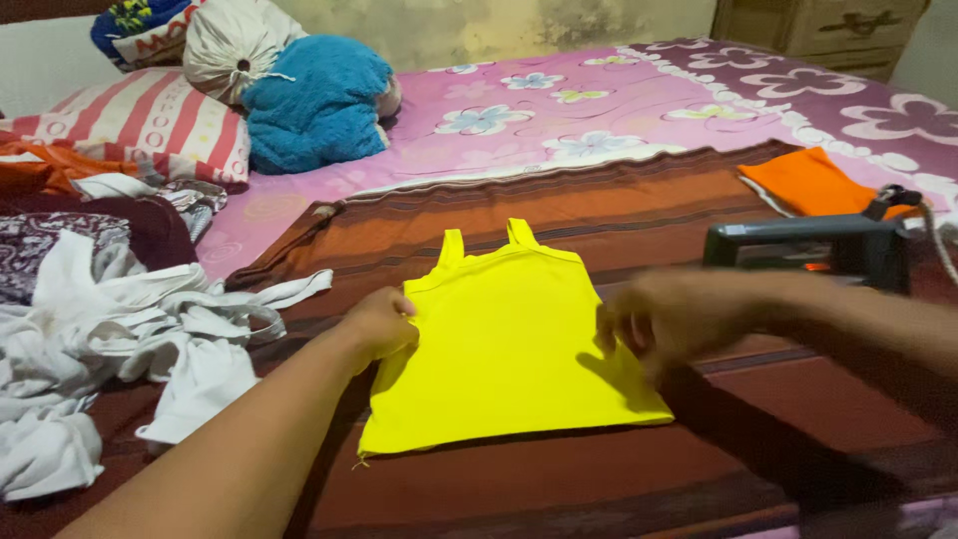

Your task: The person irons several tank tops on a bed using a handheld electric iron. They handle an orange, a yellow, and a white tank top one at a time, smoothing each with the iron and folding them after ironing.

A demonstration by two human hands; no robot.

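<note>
A wide bed [619, 110] in a pink flowered sheet is carrying everything, with a brown striped woven blanket [599, 210] lying spread across its near half. A heap of white crumpled garments [130, 329] is sitting at the bed's left edge. A small bright yellow cotton tank top [509, 349] is lying flat in the middle of the blanket, straps pointing toward the far edge. A blue fluffy bundle [314, 105] is resting by the striped pillow [150, 120] near the far left corner. A dark clothes iron [808, 248] is standing toward the right edge, beside a folded orange cloth [813, 182]. The left hand [379, 321] is pinching the top's left side, fingers clenched on the fabric. The right hand [664, 314] is blurring at the top's right side; I cannot tell whether its fingers are gripping.
</note>
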